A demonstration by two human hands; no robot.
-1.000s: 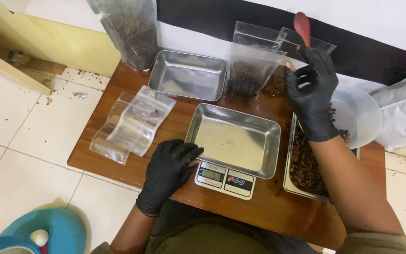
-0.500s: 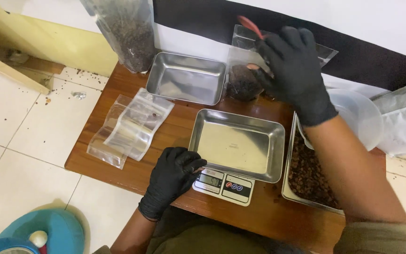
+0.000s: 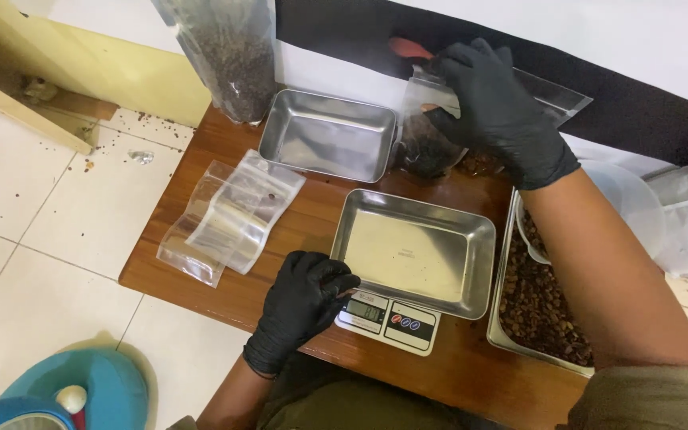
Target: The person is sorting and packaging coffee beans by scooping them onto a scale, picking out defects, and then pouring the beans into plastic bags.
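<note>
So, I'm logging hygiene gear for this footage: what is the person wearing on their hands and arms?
Both the left hand and the right hand wear snug, matte black disposable gloves that end at the wrist. The forearms are bare. An olive-drab sleeve shows at the right upper arm. No watch, jewellery or markings are visible.
</note>
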